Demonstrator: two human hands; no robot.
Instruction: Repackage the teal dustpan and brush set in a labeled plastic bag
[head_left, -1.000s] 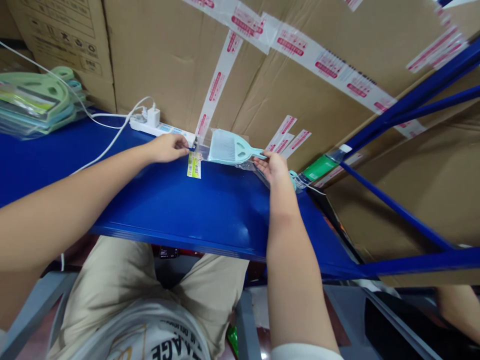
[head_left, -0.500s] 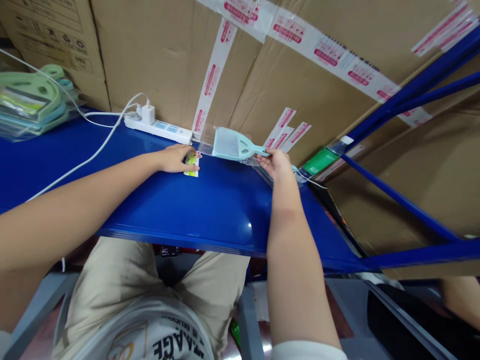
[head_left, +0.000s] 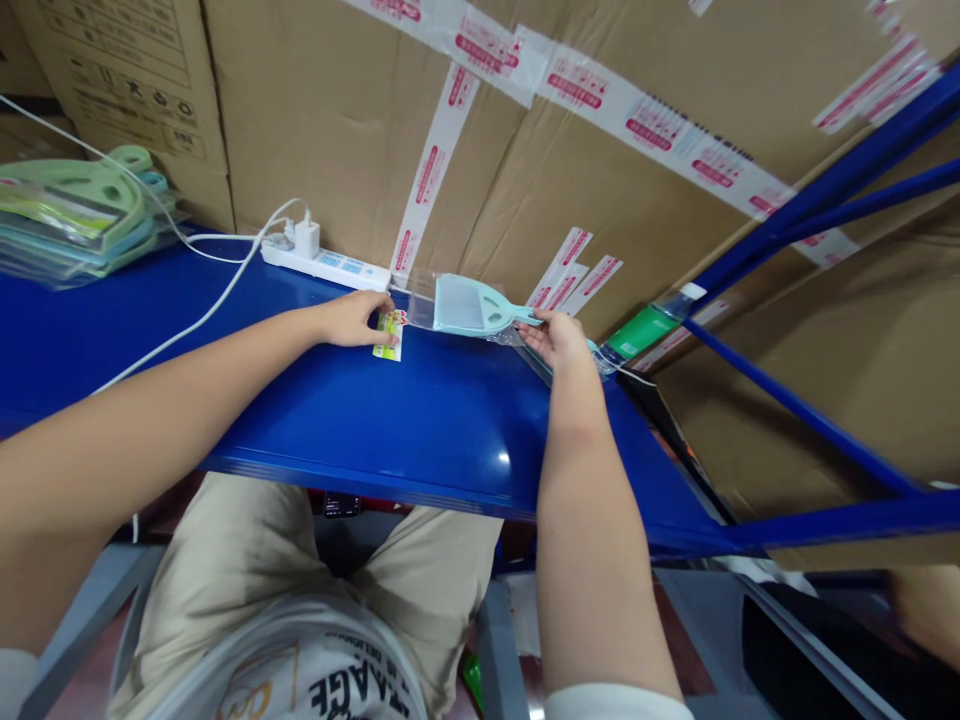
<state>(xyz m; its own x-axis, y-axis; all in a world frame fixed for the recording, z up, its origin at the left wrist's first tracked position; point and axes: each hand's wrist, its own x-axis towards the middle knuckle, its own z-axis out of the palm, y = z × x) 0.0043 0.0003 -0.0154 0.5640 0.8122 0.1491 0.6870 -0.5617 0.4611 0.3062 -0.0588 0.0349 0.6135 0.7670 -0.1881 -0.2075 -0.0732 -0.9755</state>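
My right hand [head_left: 555, 338] pinches the handle end of a light-blue dustpan [head_left: 463, 305], which is tilted near the back of the blue table, its pan pointing left. Clear plastic wrap shows around the dustpan. Under and beside that hand lies another clear-wrapped item, mostly hidden. My left hand [head_left: 360, 320] is at a small yellow-green printed card [head_left: 390, 345], its thumb across the card and its fingers curled at the top edge.
A white power strip [head_left: 326, 263] with a plugged-in charger and white cables lies at the back. Wrapped green and blue dustpans [head_left: 82, 215] are stacked at left. A green-labelled bottle [head_left: 645, 328] leans at right. Large cardboard boxes [head_left: 330, 130] and blue shelf bars [head_left: 810, 385] border the table.
The view has shifted slightly, so things sit a little lower and further right. Both hands keep about the same positions at the card and the dustpan.
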